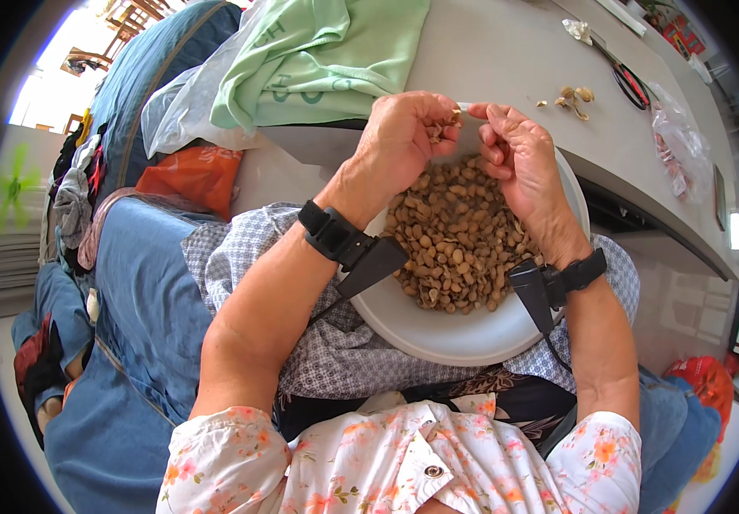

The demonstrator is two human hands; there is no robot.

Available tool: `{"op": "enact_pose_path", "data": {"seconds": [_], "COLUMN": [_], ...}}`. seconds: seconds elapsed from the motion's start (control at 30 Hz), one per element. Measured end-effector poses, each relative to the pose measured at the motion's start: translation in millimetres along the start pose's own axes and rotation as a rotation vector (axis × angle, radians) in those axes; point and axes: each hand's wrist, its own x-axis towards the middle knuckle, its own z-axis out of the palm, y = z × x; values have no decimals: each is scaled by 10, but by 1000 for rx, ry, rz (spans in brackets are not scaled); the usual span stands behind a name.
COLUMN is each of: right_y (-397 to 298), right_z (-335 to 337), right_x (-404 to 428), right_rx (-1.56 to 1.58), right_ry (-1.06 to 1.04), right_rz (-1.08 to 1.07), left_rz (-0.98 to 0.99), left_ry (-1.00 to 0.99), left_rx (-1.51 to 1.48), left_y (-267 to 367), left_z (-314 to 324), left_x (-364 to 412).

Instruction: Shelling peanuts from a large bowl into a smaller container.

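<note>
A wide white basin sits on my lap, on a patterned cloth. Peanuts in their shells and what look like loose shell pieces are heaped inside it. Over the far left part of the basin, my left hand holds broken peanut shell pieces between its curled fingers. Just to its right is my right hand, its index finger stretched towards the left fingertips and its other fingers curled; whether it holds anything small is hidden. Both wrists wear black straps with devices.
Beyond the basin stands a grey-white table with a green cloth, peanut shells, red-and-black scissors and a clear plastic bag. An orange bag and a blue-covered seat are at the left.
</note>
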Motion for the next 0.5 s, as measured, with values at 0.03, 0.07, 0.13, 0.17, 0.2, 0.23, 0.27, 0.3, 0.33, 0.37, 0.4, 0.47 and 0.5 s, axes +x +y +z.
{"op": "enact_pose_path", "data": {"seconds": [0.03, 0.07, 0.13, 0.17, 0.2, 0.23, 0.27, 0.3, 0.33, 0.37, 0.4, 0.47, 0.5], "right_y": [-15, -27, -34, -37, -37, -46, -51, -56, -75, -89, -99, -76, -83], "right_z": [19, 39, 56, 53, 52, 45, 39, 29, 13, 0, -15, -37, -37], "right_x": [-16, -31, -36, -36, -37, -36, -37, -41, -46, -54, -61, -56, -59], "right_rx": [0, -12, -24, -24, -23, -22, -12, -1, 0, 19, 38, 40, 45], "right_ry": [-4, 14, 28, 44, 61, 61, 63, 66, 72, 70, 69, 99, 122], "right_rz": [-1, -9, -19, -26, -33, -38, -33, -27, -42, -42, -44, -50, -42], "left_rz": [3, -18, -37, -66, -95, -94, -89, -86, -87, -71, -54, -44, -33], "left_ry": [1, -52, -105, -120, -136, -140, -145, -151, -165, -93, -23, -15, 9], "left_rx": [1, -33, -65, -118, -171, -167, -169, -171, -163, -109, -55, -13, 25], "left_y": [-6, -9, -7, -4, 1, -2, -14, -21, -21, -29, -30, -10, -6], "left_z": [0, -4, -2, 6, 14, 16, 7, 6, 43, 82, 120, 116, 126], "left_x": [2, 1, -7, -16, -25, -16, -6, 3, 9, 2, 12, 56, 87]}}
